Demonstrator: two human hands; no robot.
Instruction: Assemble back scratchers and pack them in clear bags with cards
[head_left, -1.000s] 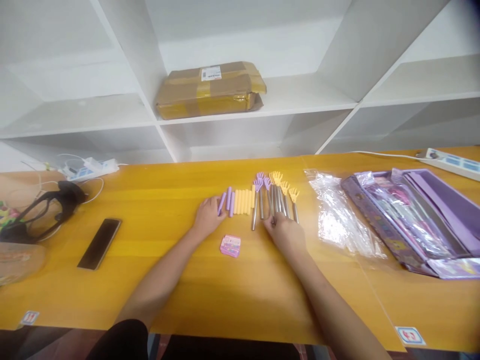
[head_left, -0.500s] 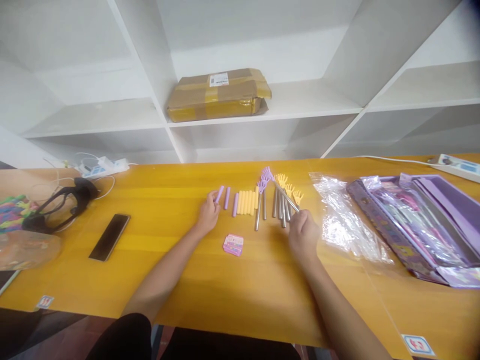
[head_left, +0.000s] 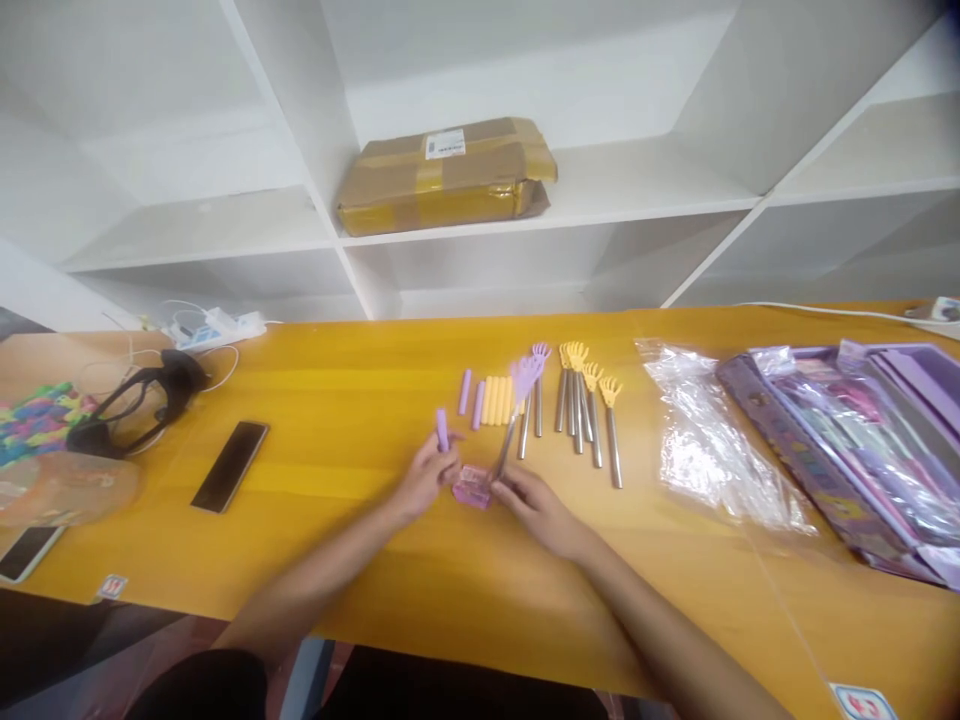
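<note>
My left hand (head_left: 429, 474) is closed on a short purple tube (head_left: 442, 430) that points up from its fingers. In my right hand (head_left: 531, 502) is the metal rod of a purple hand-shaped scratcher (head_left: 508, 440), its head blurred and tilted up. A small pink box (head_left: 472, 487) lies between my hands. Beyond them, two purple tubes (head_left: 465, 391) lie by a row of several yellow tubes (head_left: 498, 400). Other purple-headed scratchers (head_left: 538, 400) rest right of the row, followed by several yellow-headed scratchers (head_left: 593, 415).
Clear plastic bags (head_left: 705, 440) and a purple box of packed items (head_left: 847, 450) lie at the right. To the left are a dark phone (head_left: 229, 467), black goggles (head_left: 135, 410) and a power strip (head_left: 225, 332). A taped carton (head_left: 446, 180) sits on the shelf.
My right hand has moved left and nearer to me with the purple scratcher, away from the yellow-headed ones. My left hand has come nearer to the pink box with its purple tube.
</note>
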